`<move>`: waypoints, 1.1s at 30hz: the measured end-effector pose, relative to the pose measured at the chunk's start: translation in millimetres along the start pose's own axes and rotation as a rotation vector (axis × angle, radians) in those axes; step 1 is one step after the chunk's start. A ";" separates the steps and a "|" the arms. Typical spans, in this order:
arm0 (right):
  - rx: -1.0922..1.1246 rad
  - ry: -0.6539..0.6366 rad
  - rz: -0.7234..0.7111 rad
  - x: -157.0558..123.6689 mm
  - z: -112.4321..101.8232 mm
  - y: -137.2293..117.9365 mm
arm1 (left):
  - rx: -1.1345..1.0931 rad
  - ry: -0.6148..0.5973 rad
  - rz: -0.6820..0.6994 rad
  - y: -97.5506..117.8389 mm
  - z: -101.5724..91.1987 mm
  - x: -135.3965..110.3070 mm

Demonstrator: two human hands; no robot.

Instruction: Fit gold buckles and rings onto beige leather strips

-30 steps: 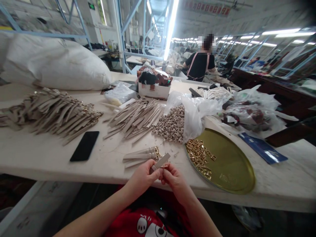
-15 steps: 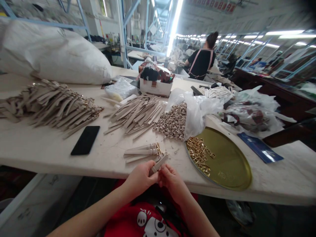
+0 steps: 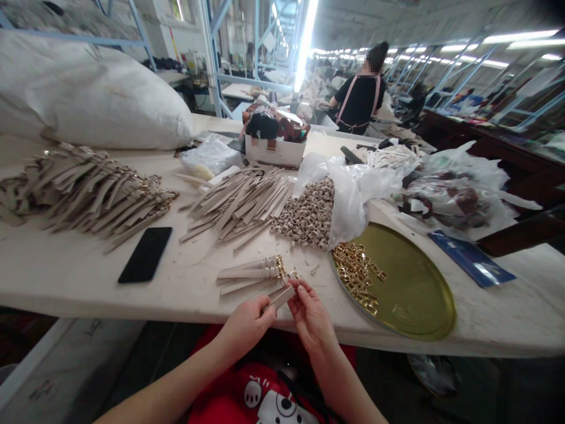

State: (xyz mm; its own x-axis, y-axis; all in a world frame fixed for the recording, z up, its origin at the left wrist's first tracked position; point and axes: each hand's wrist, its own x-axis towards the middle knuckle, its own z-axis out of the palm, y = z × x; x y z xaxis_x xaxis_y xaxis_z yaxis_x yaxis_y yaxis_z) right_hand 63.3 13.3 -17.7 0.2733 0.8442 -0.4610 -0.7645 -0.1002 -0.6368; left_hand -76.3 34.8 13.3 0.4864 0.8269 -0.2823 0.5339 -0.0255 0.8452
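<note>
Strap, flat, narrow, beige and leather-like (image 3: 281, 298), is held at the lower centre of the frame, its long axis slanted from lower left to upper right. Its lower-left end is clamped between thumb and fingers of the left hand (image 3: 251, 323), while its upper-right end is met by the right hand (image 3: 312, 315), nearer to the round, olive-gold tray (image 3: 417, 291); whether it is pinched by those fingertips cannot be told.

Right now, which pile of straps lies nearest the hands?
The small bundle just beyond the left hand; the large left pile and the middle pile lie farther off.
</note>
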 end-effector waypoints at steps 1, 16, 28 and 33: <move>0.003 0.014 -0.004 1.1 0.4 0.8 | -0.051 -0.019 -0.037 -0.3 2.1 1.2; -0.036 -0.030 -0.214 -24.7 19.2 -4.3 | -0.603 -0.060 -0.234 15.3 23.7 0.3; 0.057 -0.082 -0.104 -34.3 20.4 -3.2 | -0.605 -0.067 -0.239 11.9 19.3 -12.9; 0.031 -0.093 -0.088 -41.2 23.9 -0.1 | -0.453 -0.022 -0.101 7.6 18.1 -17.1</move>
State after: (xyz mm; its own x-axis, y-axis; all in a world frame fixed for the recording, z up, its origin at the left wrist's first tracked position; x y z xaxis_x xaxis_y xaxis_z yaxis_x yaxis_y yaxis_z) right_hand 38.2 -8.9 16.1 0.2860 0.8943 -0.3442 -0.7582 -0.0085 -0.6520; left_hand -68.0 10.3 16.3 0.4649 0.8000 -0.3794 0.2257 0.3073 0.9245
